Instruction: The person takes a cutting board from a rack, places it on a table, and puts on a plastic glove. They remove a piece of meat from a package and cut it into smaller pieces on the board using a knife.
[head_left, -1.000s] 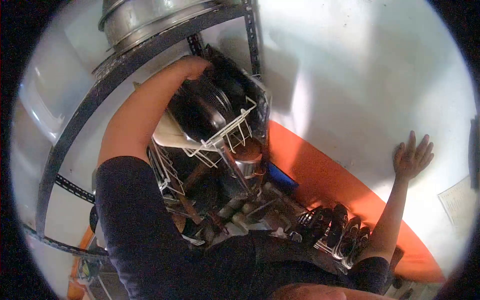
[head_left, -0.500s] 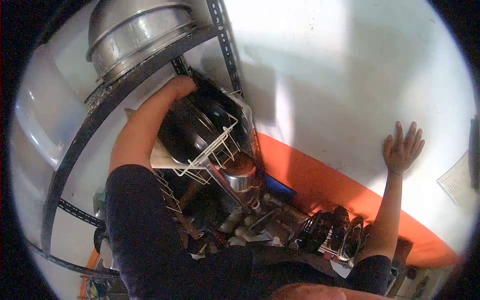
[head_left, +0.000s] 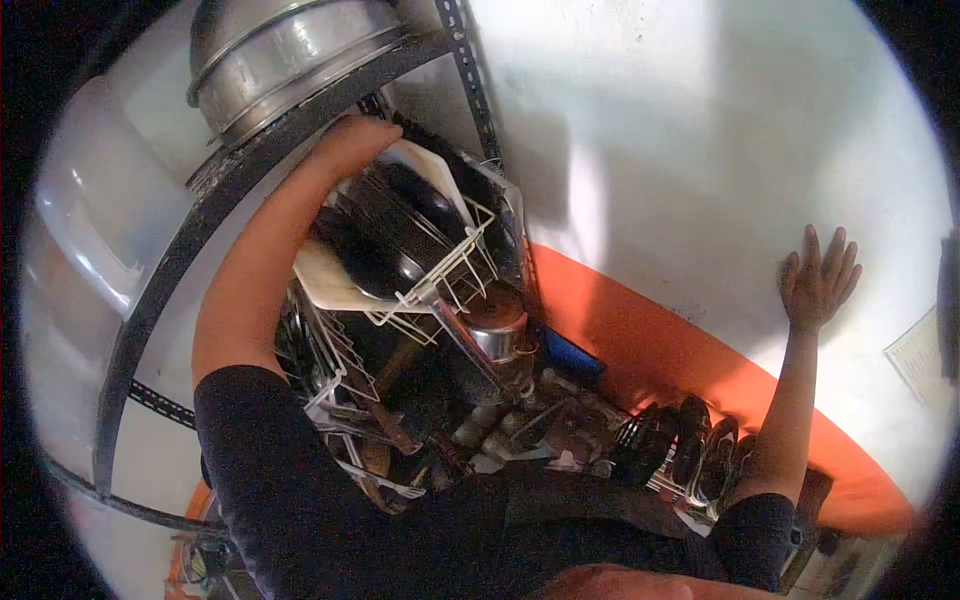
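My left hand (head_left: 358,137) reaches up into a white wire dish rack (head_left: 455,268) on a dark metal shelf frame (head_left: 250,165). It rests at the top edge of a white board or plate (head_left: 425,172) that stands behind dark round pans (head_left: 385,235); its fingers are hidden, so the grip is unclear. My right hand (head_left: 820,280) lies flat on the white wall (head_left: 700,150), fingers spread, holding nothing.
A large steel pot (head_left: 285,50) sits on the top shelf. Below the rack stand a steel cup (head_left: 495,330), a blue item (head_left: 570,355), and cluttered utensils and tools (head_left: 520,430). Dark ladles (head_left: 690,450) hang by an orange wall band (head_left: 650,350). A paper (head_left: 920,360) hangs at right.
A white board or plate has come up into view behind the dark pans under my left hand. My right hand stays flat on the wall; the view shifted slightly.
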